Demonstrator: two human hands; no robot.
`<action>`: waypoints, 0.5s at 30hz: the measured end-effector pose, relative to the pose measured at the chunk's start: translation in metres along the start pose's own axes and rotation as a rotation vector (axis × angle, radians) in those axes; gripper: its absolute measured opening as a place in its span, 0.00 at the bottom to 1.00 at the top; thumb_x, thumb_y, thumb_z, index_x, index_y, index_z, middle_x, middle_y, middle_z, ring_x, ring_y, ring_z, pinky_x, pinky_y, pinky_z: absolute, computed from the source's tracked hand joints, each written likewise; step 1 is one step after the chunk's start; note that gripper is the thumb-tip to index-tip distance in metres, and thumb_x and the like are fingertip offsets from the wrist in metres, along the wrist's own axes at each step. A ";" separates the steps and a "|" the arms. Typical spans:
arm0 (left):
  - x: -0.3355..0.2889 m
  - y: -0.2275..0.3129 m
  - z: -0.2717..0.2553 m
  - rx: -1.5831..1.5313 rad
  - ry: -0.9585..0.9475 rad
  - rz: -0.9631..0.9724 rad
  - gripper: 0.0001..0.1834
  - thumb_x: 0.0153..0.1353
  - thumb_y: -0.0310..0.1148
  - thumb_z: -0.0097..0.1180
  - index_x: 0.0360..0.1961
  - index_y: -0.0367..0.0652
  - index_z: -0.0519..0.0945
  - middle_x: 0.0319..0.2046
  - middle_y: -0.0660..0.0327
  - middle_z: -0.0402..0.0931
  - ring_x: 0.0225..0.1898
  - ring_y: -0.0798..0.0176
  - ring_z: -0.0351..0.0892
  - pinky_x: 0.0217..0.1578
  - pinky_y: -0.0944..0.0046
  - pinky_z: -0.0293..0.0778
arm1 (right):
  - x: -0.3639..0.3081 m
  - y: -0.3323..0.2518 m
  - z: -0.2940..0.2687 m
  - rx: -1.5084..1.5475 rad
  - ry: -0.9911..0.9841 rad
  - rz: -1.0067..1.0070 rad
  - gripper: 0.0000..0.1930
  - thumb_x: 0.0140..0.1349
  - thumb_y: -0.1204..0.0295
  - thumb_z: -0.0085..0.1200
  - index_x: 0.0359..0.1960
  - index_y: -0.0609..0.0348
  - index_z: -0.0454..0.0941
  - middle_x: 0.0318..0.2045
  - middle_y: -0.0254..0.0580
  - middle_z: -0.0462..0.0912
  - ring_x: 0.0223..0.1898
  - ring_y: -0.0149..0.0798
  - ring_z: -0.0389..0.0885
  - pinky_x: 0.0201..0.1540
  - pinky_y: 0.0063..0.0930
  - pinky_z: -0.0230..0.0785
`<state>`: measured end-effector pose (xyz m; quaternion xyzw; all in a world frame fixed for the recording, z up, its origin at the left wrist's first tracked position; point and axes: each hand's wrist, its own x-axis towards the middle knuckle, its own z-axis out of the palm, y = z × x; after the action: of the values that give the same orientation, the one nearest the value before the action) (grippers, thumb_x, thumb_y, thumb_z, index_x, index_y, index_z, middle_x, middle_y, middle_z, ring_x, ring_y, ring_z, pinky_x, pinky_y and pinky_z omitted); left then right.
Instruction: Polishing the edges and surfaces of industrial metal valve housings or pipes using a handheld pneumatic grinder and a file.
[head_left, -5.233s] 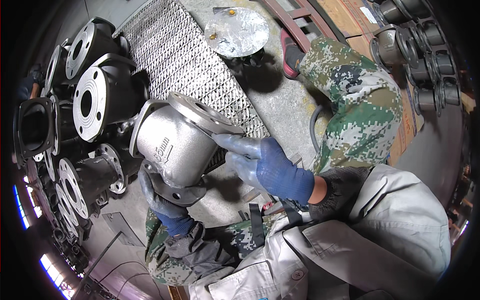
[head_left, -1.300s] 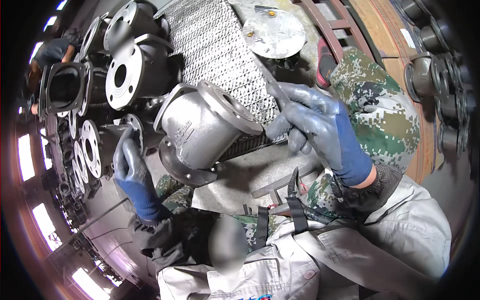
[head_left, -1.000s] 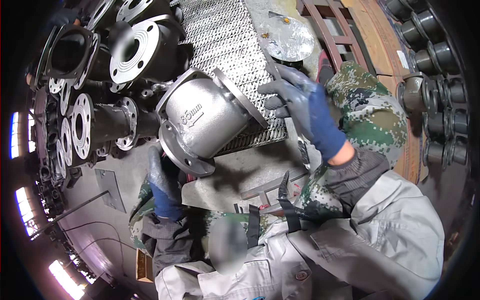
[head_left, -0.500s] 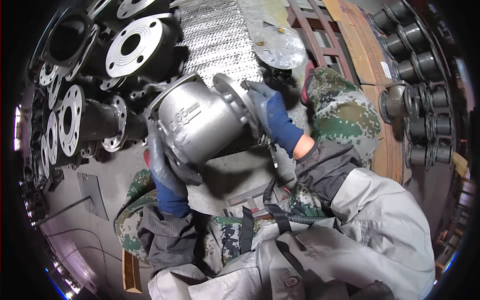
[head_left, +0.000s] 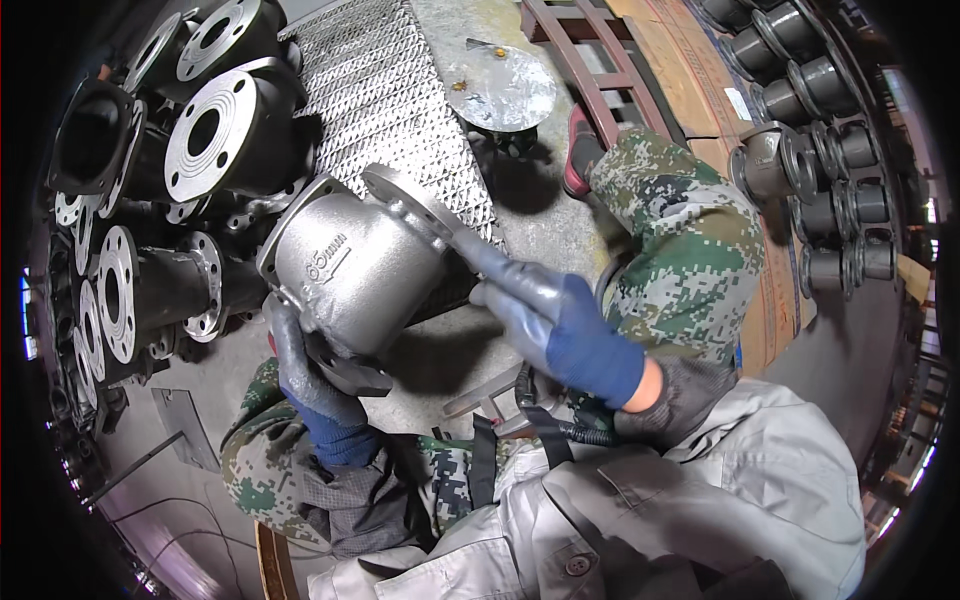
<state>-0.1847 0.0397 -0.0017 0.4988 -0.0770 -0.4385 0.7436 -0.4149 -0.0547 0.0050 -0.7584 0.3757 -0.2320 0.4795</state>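
Observation:
A silver-grey cast valve body [head_left: 345,265] with a flange at each end is held tilted in front of me, over the floor. Raised marks and an arrow stand out on its side. My left hand [head_left: 305,365], in a blue glove with a grey coated palm, grips the lower left flange; some of its fingers are hidden behind the casting. My right hand [head_left: 560,320], gloved the same way, is at the right flange [head_left: 410,205]. Its fingers are stretched out, with the foremost fingertips at the flange edge; whether they touch is hard to tell.
Flanged castings [head_left: 210,135] are stacked at the left. A ridged metal mat [head_left: 375,100] lies beyond the valve body, beside a round metal plate [head_left: 505,90]. Behind my right knee are a brown metal frame [head_left: 600,75], cardboard [head_left: 680,75] and rows of dark castings [head_left: 830,215].
My right hand has let go of the right flange and drawn back toward me, fingers straightened. The valve body and left hand appear lower and further left as the whole view shifts.

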 end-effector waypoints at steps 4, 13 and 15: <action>0.002 -0.005 -0.014 0.139 0.057 0.016 0.35 0.71 0.53 0.41 0.69 0.39 0.57 0.67 0.52 0.60 0.67 0.52 0.62 0.66 0.51 0.59 | 0.001 0.007 0.034 0.497 0.072 0.149 0.23 0.62 0.84 0.51 0.60 0.63 0.72 0.54 0.52 0.80 0.49 0.38 0.82 0.49 0.27 0.75; -0.004 -0.019 -0.022 0.499 0.043 0.261 0.32 0.73 0.49 0.40 0.69 0.38 0.58 0.67 0.52 0.60 0.66 0.54 0.63 0.66 0.49 0.60 | 0.018 -0.012 0.045 -0.369 0.141 0.046 0.23 0.57 0.81 0.51 0.57 0.59 0.75 0.39 0.52 0.83 0.37 0.51 0.82 0.41 0.38 0.75; -0.008 -0.015 -0.018 0.487 0.054 0.226 0.32 0.73 0.48 0.40 0.69 0.38 0.59 0.67 0.52 0.60 0.66 0.55 0.63 0.66 0.50 0.60 | 0.020 -0.008 0.042 -0.576 0.040 0.058 0.26 0.55 0.77 0.51 0.59 0.55 0.73 0.32 0.50 0.82 0.30 0.52 0.80 0.32 0.46 0.73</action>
<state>-0.1881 0.0556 -0.0202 0.6627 -0.2155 -0.3078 0.6478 -0.3704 -0.0455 -0.0061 -0.8475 0.4570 -0.1171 0.2434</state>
